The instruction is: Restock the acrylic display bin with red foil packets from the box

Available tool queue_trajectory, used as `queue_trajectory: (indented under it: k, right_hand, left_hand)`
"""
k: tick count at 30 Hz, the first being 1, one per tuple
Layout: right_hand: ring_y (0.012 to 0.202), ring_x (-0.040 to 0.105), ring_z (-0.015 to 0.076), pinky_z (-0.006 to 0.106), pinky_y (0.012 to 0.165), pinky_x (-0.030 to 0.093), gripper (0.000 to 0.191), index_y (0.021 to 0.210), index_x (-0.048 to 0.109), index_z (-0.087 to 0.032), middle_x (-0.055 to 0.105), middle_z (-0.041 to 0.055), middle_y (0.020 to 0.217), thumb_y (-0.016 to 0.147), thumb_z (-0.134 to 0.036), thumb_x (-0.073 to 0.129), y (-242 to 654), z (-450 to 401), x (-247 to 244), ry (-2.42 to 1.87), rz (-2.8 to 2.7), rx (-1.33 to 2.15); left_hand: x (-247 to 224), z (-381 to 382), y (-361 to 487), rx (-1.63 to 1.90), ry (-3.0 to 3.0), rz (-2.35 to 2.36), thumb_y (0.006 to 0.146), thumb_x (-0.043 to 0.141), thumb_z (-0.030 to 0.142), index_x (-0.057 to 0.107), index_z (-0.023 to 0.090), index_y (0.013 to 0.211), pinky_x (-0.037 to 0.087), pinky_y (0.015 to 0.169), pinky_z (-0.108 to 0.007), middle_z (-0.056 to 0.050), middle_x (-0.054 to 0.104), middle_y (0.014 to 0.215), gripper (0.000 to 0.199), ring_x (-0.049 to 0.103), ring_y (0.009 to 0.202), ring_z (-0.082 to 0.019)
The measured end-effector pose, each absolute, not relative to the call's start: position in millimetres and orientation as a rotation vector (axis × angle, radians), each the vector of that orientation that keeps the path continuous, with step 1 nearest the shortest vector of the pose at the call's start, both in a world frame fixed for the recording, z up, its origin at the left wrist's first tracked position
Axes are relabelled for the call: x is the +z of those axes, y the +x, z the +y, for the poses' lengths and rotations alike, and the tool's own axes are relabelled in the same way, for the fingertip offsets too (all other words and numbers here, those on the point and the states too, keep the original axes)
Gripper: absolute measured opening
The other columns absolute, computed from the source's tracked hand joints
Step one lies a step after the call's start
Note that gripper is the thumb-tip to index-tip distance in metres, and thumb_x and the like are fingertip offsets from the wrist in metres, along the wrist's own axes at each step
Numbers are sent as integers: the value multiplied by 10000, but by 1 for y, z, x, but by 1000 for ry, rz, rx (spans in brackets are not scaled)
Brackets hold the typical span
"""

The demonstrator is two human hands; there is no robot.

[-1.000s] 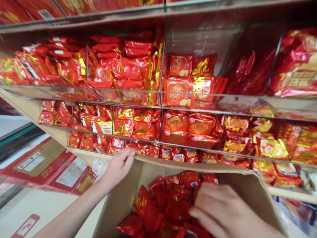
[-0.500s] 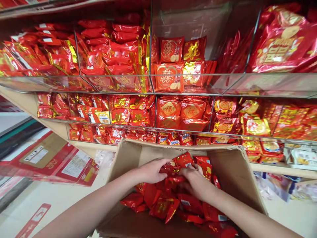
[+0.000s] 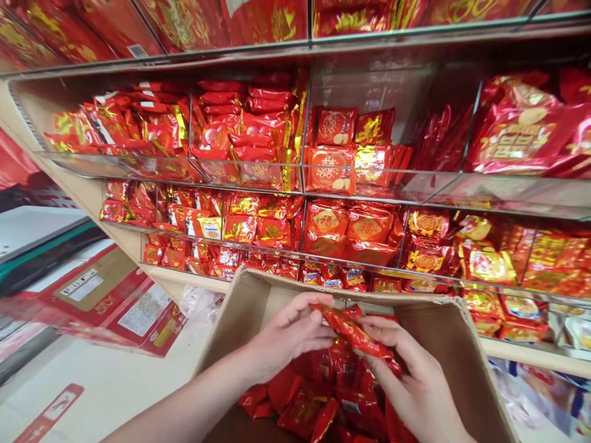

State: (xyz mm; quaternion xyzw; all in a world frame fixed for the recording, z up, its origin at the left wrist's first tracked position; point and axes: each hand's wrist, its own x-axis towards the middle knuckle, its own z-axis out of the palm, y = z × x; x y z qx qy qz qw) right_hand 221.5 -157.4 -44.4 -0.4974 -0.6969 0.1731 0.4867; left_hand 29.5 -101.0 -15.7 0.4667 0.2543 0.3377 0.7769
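Note:
Above the open cardboard box [image 3: 462, 344], my hands hold red-and-gold snack packets [image 3: 353, 331], seen nearly edge-on. My left hand [image 3: 293, 338] has its thumb and fingers closed at the left end of the packets. On the other side, my right hand [image 3: 409, 360] grips the right end between thumb and fingers. How many packets are in the grip I cannot tell. Beneath my hands, loose red packets [image 3: 305, 406] lie heaped inside the box.
Behind the box rises a shelf rack [image 3: 530, 357] with clear dividers and rows of red packets [image 3: 327, 224]. Larger red bags [image 3: 521, 135] fill its right side. A red-and-brown carton [image 3: 106, 301] stands on the left, near a crumpled plastic bag [image 3: 201, 304] on the floor.
My hands have come up from the heap with red packets between them. My view has tilted upward, so a higher shelf row shows.

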Motion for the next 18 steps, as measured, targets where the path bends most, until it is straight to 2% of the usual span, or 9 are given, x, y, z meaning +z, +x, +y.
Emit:
queue_trajectory:
  k: [3,5,7,10,13,15,18]
  right_hand:
    - [1078,544,184,286,860,485,360,1052,563,-258,548,74,1169,755,-62,511,223,-161,-44,-1102,-1804,123]
    - [1153,491,199,305,886,477,375,1082,549,-275,474,78,1270,773,-73,484,223,-161,-40,-1095,-1735,258]
    - [1146,503,201,309,862,495,394,1165,489,-309,442,77,1322,815,-129,471,219,-161,-35,-1078,-1555,576]
    - [960,616,175,253,739,533,415,1215,437,-316,579,75,1179,820,-244,541,211,-159,-26,-1022,-1217,985]
    - [742,638,132,213,664,517,301,1049,556,-244,663,55,960,765,-315,624,208,-153,-22,-1086,-1007,1154]
    - [729,621,123,209,666,502,287,997,580,-231,663,44,923,742,-345,647,211,-148,-23,-1116,-983,1187]
    - [815,603,140,233,732,482,268,960,594,-239,652,31,895,731,-365,654,218,-141,-31,-1086,-1055,1212]
  left_hand:
    - [-8,-107,36,800,889,420,805,614,296,483,252,1134,419,931,-380,-45,603,1121,358,568,1052,-196]
    - [-5,-107,39,876,973,386,784,634,178,418,263,1194,392,956,-365,-53,593,1148,471,544,1090,-192]
    - [-3,-104,42,905,1059,348,798,604,133,328,275,1257,370,977,-388,-68,566,1196,555,530,1112,-197]
    - [-1,-100,45,939,1113,327,815,578,133,206,277,1315,351,990,-418,-85,553,1213,640,533,1108,-203]
    - [-1,-97,47,973,1100,363,808,594,158,115,262,1349,383,955,-426,-94,581,1162,731,571,1051,-211]
    - [-2,-95,47,957,1123,371,802,603,172,102,259,1358,409,924,-428,-97,590,1143,754,588,1020,-218]
    - [-5,-95,45,879,1226,390,806,586,146,198,287,1337,378,964,-406,-78,559,1206,673,543,1090,-204]
